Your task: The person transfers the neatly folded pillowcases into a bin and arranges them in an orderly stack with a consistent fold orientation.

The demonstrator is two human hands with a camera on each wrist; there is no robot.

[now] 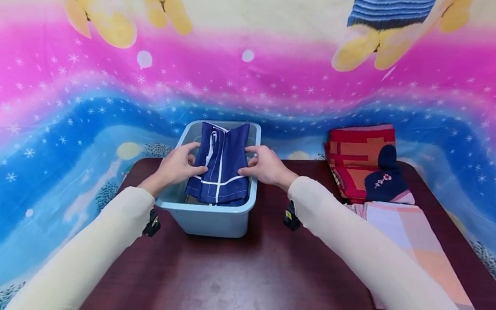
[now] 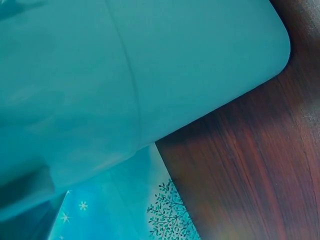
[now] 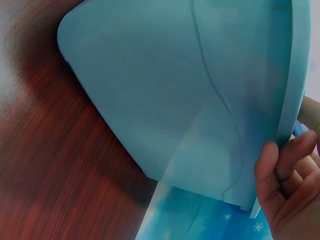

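A folded navy cloth (image 1: 226,165) with white lines lies in the light blue plastic bin (image 1: 213,221), its upper end rising about level with the far rim. My left hand (image 1: 179,164) holds the cloth's left edge between thumb and fingers. On the opposite edge, my right hand (image 1: 266,165) grips it the same way, just over the bin's right rim. In the right wrist view, curled fingers (image 3: 295,170) show beside the bin's rim (image 3: 296,65). The left wrist view shows the bin's outer wall (image 2: 200,55), with the left hand out of sight.
The bin stands on a dark wooden table (image 1: 219,275). To the right lie a folded red and orange cloth (image 1: 355,140), a navy sock (image 1: 385,179) with a flower pattern, and a folded pale checked cloth (image 1: 418,239). A printed fabric backdrop (image 1: 245,81) hangs behind.
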